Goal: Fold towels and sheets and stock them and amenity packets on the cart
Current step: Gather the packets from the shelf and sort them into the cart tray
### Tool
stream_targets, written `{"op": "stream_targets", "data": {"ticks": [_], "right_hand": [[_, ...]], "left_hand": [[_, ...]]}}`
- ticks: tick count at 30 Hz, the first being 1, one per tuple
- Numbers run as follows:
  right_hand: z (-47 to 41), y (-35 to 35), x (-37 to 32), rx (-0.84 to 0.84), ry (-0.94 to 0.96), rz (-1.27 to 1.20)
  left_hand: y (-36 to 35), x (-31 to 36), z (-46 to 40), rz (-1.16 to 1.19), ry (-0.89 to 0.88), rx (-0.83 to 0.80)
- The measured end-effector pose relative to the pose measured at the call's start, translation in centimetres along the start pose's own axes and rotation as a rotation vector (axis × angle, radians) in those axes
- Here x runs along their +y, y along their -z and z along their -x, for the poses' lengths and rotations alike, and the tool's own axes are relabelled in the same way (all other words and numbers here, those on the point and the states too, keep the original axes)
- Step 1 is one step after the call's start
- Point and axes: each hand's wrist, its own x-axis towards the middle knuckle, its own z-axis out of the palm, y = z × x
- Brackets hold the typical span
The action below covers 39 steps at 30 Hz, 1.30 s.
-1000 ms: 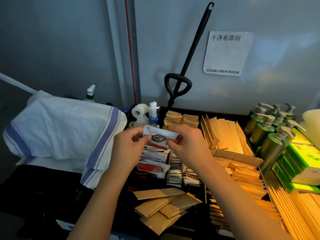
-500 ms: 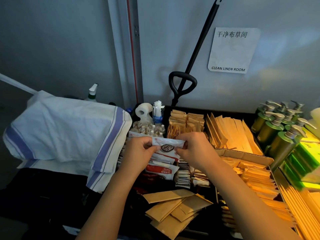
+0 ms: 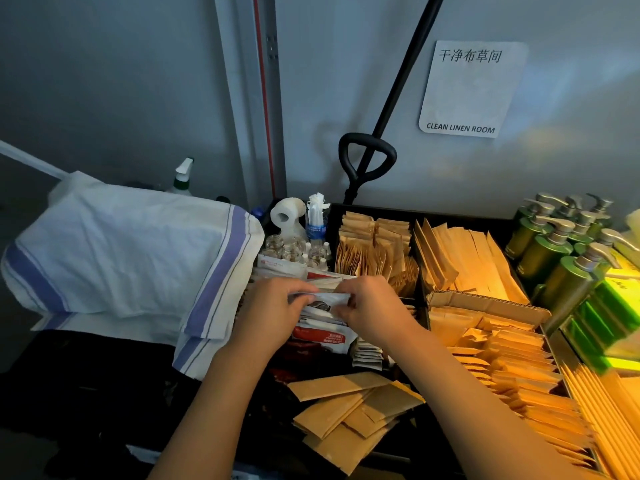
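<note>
while my left hand (image 3: 273,313) and right hand (image 3: 372,311) each pinch an end of a white amenity packet (image 3: 325,301), it sits low over the red-and-white packets (image 3: 323,336) in the cart tray (image 3: 367,211), beside the striped towel (image 3: 128,258).

The packet (image 3: 323,301) pinched between the fingers (image 3: 301,299) is white with a dark round mark, and those just below them are white with red bands (image 3: 322,336). Left of the fingers the towel (image 3: 121,258) is white with blue-violet stripes. Right of them the sachets (image 3: 502,348) are tan-yellow kraft, the bottles (image 3: 543,251) olive green with silver pumps.
</note>
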Motion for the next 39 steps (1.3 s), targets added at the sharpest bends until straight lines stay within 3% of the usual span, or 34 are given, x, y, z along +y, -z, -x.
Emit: {"op": "stream_targets", "data": {"ticks": [2,7,13,20,27,29,34,39], "right_hand": [[0.1,-0.3,0.4,-0.008,-0.002,0.023],[0.0,0.3,0.6,0.04,0.049,0.066],[-0.2,-0.1,1.0,-0.096,0.012,0.149],[-0.5,-0.3,1.3,-0.143,0.002,0.195],[1.9,0.9,2.9,-0.012,-0.002,0.063],[2.8,1.5,3.4,-0.006,0.006,0.038],[5.3,3.0,3.1,-0.154,-0.018,-0.033],[7.0,2.5,2.1,-0.443,-0.001,-0.058]], "left_hand": [[-0.4,-0.2,0.2,-0.072,0.007,-0.023],[0.6,-1.5,0.5,-0.098,-0.07,0.168],[-0.2,-1.2,0.2,-0.143,0.029,0.03],[-0.2,-1.2,-0.4,-0.199,0.112,-0.058],[0.3,-0.3,2.1,-0.059,-0.014,0.136],[0.4,0.4,3.0,-0.016,-0.031,0.11],[0.4,2.1,5.2,-0.022,-0.029,-0.096],[0.2,3.3,7.4,-0.043,-0.075,-0.129]]}}
